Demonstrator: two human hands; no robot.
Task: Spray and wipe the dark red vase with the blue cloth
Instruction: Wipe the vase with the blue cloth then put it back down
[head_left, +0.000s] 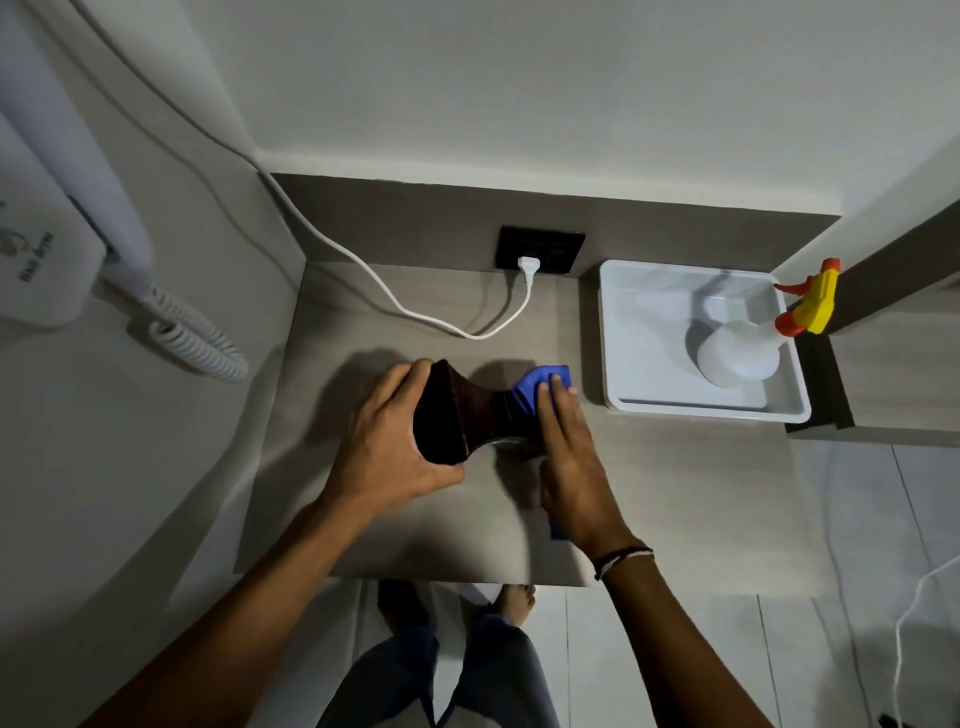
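Observation:
The dark red vase (470, 410) lies tipped on its side over the grey counter (363, 509), its wide mouth pointing left. My left hand (387, 441) grips that wide end. My right hand (569, 457) presses the blue cloth (532, 387) against the vase's narrow end, and a corner of the cloth shows under my wrist. The white spray bottle (737, 356) with a yellow and orange trigger head stands in the white tray (649, 410) at the right, apart from both hands.
A white cable (415, 312) runs across the back of the counter to a plug in a black socket (540, 250). A wall-mounted hair dryer with a coiled cord (202, 343) hangs at the left. The counter's front edge is just above my feet.

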